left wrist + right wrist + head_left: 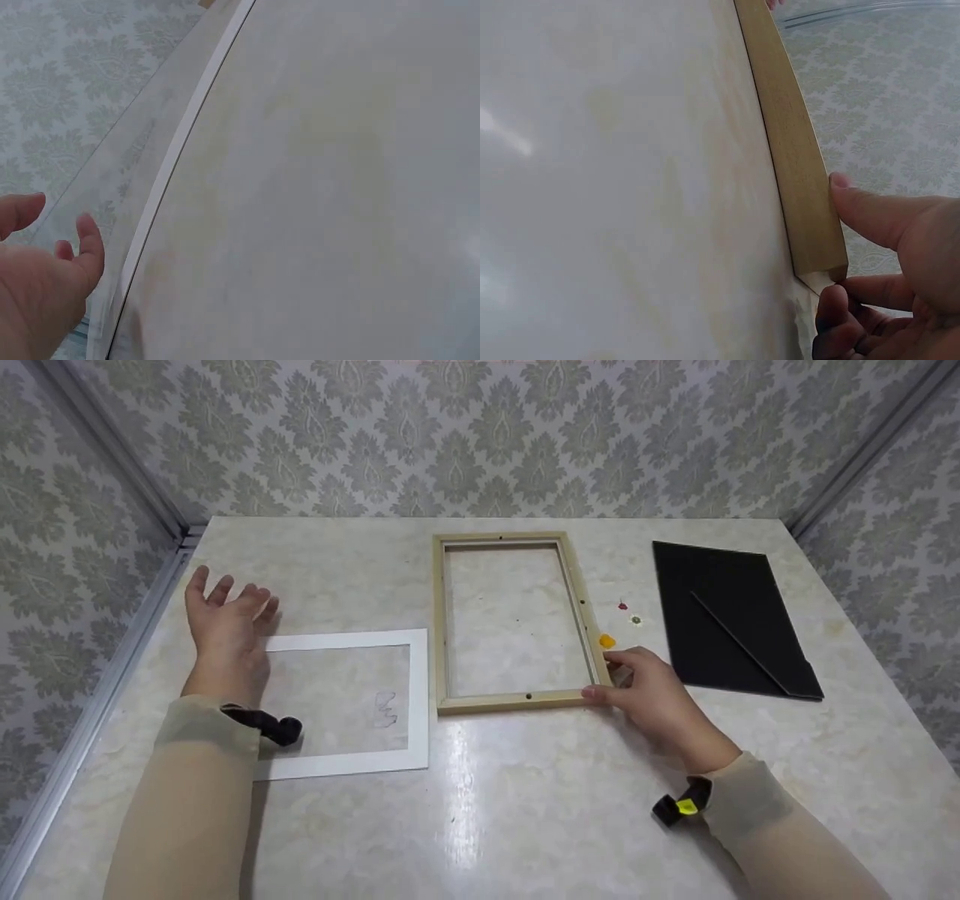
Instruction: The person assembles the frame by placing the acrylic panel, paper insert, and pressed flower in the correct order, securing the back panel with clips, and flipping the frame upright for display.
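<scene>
1. From my feed: wooden frame (480, 706) lies mid-surface (562, 825), just right of the white border (337, 765).
2. My right hand (652, 690) pinches the frame's near right corner.
3. My left hand (225, 630), well apart from the right: fingers loosely bent, near the white border.
4. Orange flower (607, 640) just beside the frame; black board (720, 577) farther right.

A glossy, cream-marbled table (540, 810) carries a light wooden picture frame (484, 706) lying flat near the middle. Just beside it on the left lies a white rectangular mat (418, 697). Off its right edge are an orange-yellow flower (607, 640), a small pale flower (636, 620) and a tiny red one (622, 606); farther right lies a black backing board (750, 604).
</scene>
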A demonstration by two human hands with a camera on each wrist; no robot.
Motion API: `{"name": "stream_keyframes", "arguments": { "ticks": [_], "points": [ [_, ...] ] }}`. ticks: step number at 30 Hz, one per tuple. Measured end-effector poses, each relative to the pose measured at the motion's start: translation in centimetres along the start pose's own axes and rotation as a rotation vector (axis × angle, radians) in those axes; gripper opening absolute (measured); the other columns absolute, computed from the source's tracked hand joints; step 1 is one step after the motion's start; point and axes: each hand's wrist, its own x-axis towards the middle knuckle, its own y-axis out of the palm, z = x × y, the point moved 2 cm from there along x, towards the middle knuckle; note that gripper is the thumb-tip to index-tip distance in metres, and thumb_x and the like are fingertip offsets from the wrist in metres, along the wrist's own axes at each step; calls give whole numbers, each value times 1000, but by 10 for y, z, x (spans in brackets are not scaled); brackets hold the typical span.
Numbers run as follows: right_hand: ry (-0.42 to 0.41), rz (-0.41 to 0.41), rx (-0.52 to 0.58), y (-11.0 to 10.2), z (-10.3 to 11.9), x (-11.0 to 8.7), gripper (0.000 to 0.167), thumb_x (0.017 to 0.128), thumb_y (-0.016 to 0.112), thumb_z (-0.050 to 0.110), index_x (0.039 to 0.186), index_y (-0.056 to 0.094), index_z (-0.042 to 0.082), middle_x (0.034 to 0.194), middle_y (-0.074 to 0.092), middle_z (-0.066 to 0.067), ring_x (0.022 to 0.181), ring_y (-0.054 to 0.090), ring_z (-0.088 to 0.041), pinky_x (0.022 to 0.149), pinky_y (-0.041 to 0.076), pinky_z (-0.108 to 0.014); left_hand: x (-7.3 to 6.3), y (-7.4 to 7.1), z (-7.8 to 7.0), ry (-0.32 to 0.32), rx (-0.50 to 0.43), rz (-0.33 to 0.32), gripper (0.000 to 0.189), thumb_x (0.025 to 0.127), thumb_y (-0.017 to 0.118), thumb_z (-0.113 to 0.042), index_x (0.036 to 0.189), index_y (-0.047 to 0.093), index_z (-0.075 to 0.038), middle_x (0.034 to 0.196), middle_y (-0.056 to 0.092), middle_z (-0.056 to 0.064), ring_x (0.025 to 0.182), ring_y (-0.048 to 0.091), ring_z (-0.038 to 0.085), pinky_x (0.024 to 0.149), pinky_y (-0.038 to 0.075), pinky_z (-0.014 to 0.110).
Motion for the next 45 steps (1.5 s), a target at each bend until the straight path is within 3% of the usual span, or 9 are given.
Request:
{"name": "stream_keyframes", "arguments": {
  "ticks": [5,9,15,22,31,40,45],
  "points": [
    [-11,-6,1,-1,0,1,80,99,91,37,161,59,-1,145,64,-20,121,65,-33,111,52,-49,-6,6,4,-28,-12,148,134,103,74,9,166,-6,-78,180,11,-16,129,57,12,119,60,41],
    [-16,-9,-2,-1,0,1,79,98,91,38,161,61,2,142,65,-18,121,63,-32,111,52,-49,-8,10,8,-24,6,206,130,110,58,10,157,-18,-84,180,8,-14,125,57,12,120,60,40],
    [-34,-9,-25,-1,0,2,79,98,91,37,161,60,0,139,66,-19,121,64,-33,111,52,-49,-8,10,11,-2,-52,161,120,113,54,7,160,-11,-83,170,26,-8,132,56,13,114,63,35],
    [-17,4,-3,0,1,1,80,99,91,36,163,58,0,139,65,-19,124,64,-34,115,51,-52,-7,11,9,-14,-122,123,115,112,59,3,164,-1,-81,174,29,-9,152,49,16,111,64,34],
    [-16,1,14,0,1,-1,79,99,90,36,163,59,1,140,65,-19,122,63,-33,112,52,-50,-11,12,0,20,-277,134,116,107,66,10,171,13,-72,149,47,-6,119,63,15,96,68,36],
    [-13,0,9,-1,0,-1,79,99,90,37,162,59,1,139,65,-19,122,63,-33,113,52,-51,-18,17,-4,8,-419,165,105,107,62,16,172,33,-61,138,57,-4,114,66,18,85,68,39],
    [-24,-6,3,0,0,0,78,99,91,35,161,60,0,139,65,-19,121,64,-33,112,52,-50,-26,25,0,12,-397,204,90,109,60,12,172,43,-50,136,61,-4,116,67,18,84,69,37]
  ]
}}
